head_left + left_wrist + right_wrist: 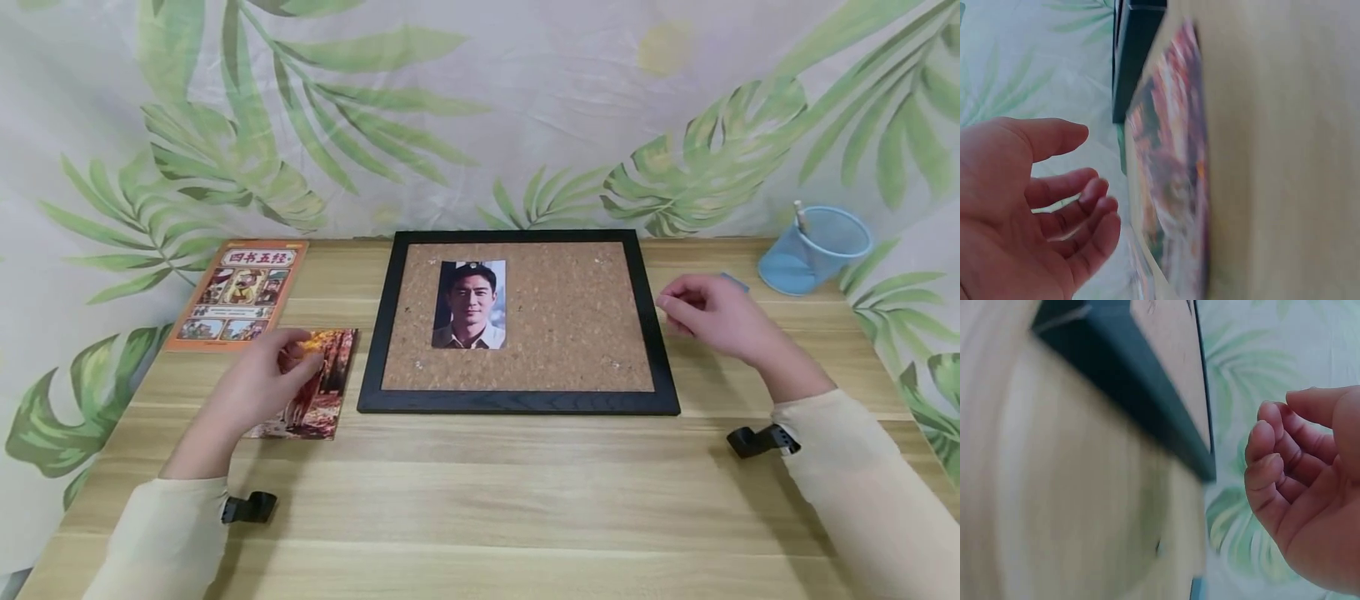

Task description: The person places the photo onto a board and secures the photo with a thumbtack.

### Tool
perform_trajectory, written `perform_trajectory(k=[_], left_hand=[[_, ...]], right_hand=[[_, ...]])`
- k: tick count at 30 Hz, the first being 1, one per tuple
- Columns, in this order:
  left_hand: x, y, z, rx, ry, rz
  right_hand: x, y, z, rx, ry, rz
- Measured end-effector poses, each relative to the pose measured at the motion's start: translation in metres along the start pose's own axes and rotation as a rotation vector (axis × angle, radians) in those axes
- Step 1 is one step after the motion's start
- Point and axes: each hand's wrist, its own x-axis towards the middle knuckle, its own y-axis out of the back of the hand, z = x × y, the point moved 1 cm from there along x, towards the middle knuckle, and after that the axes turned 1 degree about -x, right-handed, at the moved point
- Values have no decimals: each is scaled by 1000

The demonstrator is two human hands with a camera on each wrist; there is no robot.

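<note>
My left hand (266,379) hovers over a glossy autumn picture card (339,375), partly covering it in the head view. In the left wrist view its fingers are loosely bent, with a gap between them and the card (1169,162). Beside the right edge of a black-framed cork board (577,333) is my right hand (712,317). Its fingers curl loosely and the thumb lies close to the fingertips; no held thing shows in the right wrist view. A portrait photo (470,308) hangs on the board's left half, with a small pin (473,266) at its top.
An orange comic-style booklet (240,292) lies at the back left. At the back right stands a blue mesh pen cup (813,250) holding a stick. A flat blue thing (735,282) is mostly hidden behind the right hand. Clear pins (615,364) sit near the board's corners.
</note>
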Motion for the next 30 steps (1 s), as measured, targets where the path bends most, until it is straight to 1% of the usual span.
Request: perform_trajectory(k=[2, 4, 9, 11, 15, 19, 24, 30], left_hand=[[-4, 1, -8, 2, 27, -1], [-8, 2, -15, 19, 68, -9], [-14, 2, -28, 93, 183, -31], [-14, 1, -32, 116, 215, -36], [-15, 0, -37, 148, 232, -54], [-13, 1, -38, 160, 227, -84], [-11, 1, -41, 129, 238, -113], [-12, 1, -41, 100, 236, -99]], right_hand=[[-5, 3, 10, -7, -11, 20], [-10, 5, 22, -12, -34, 31], [-21, 6, 50, -41, -104, 39], [-25, 6, 59, -54, -127, 36], [-29, 6, 70, -67, -170, 27], [-29, 6, 76, -65, -202, 17], [-25, 5, 76, -103, -210, 10], [-24, 3, 74, -135, -209, 10]])
